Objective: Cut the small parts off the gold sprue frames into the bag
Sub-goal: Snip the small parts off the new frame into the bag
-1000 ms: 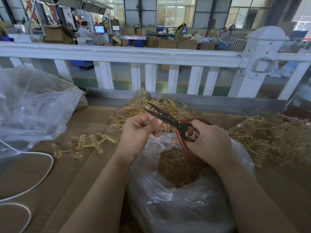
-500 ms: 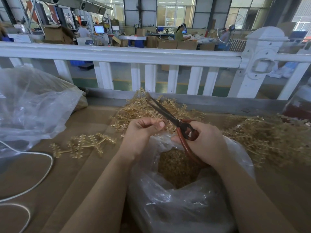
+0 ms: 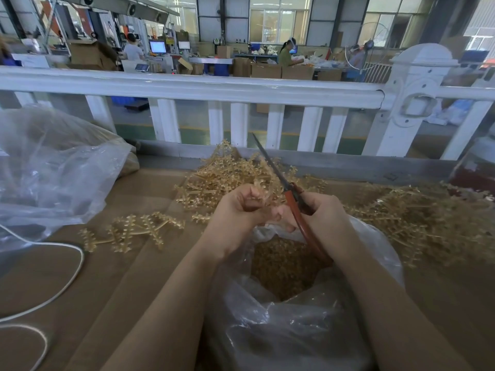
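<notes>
Gold sprue frames piled on a brown cardboard surface, one gold frame lying apart at left; scissors have a dark grey blade and red-brown handles. Clear bag shows a gold-brown mass of small parts inside, and a second clear, hazy plastic bag sits at left. White cable loops at left; the fence rail is glossy white, with green floor behind.

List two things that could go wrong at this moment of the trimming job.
1. The left hand pinches a small gold sprue piece close to the red-handled scissors in the right hand; a fingertip may get nicked.
2. Cut parts could miss the clear plastic bag and land on the cardboard.
</notes>
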### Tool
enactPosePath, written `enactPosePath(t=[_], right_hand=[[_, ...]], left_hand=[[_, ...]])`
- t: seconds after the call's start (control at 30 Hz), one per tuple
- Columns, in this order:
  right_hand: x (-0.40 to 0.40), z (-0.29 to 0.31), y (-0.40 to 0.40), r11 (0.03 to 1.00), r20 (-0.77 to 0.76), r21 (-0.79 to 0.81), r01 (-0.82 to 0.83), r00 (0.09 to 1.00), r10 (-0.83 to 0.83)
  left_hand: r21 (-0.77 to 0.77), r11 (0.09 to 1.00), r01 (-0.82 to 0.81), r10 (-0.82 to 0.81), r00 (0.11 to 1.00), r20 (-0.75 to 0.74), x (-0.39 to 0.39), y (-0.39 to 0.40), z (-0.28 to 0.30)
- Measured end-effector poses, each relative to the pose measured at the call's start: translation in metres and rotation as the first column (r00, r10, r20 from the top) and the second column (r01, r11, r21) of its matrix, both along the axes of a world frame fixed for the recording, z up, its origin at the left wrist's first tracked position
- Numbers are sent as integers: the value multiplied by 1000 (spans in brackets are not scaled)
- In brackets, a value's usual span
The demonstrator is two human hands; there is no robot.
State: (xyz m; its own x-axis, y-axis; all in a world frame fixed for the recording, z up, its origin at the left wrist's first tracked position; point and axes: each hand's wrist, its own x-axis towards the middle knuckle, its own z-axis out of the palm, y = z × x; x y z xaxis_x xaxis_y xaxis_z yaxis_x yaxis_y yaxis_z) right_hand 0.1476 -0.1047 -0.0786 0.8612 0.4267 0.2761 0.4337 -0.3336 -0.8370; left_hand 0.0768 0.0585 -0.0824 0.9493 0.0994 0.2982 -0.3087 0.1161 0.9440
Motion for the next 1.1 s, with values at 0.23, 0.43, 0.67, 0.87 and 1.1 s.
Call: enactPosePath(t=[0.23,0.43,0.67,0.87,1.1], right_hand=[[-1,0,2,1000,-4,10,17,1000,-17],[2,-2,0,997,32,-47,67,997,-66],[-2,1,-5,976,196,-195,98,979,-59],[-3,-1,-7,947,316,-286,146,947,-51],[-3,-2,-8,913,451,-341,224,891,-50]], left_hand=[[41,996,-80,82,995,-59,-3,0,7],[98,978,-185,182,982,43,-3,3,9],[-8,975,-223,223,972,73,-1,8,7],[-99,951,-294,300,952,59,-2,15,6],[-110,956,-271,276,960,38,-3,14,6]])
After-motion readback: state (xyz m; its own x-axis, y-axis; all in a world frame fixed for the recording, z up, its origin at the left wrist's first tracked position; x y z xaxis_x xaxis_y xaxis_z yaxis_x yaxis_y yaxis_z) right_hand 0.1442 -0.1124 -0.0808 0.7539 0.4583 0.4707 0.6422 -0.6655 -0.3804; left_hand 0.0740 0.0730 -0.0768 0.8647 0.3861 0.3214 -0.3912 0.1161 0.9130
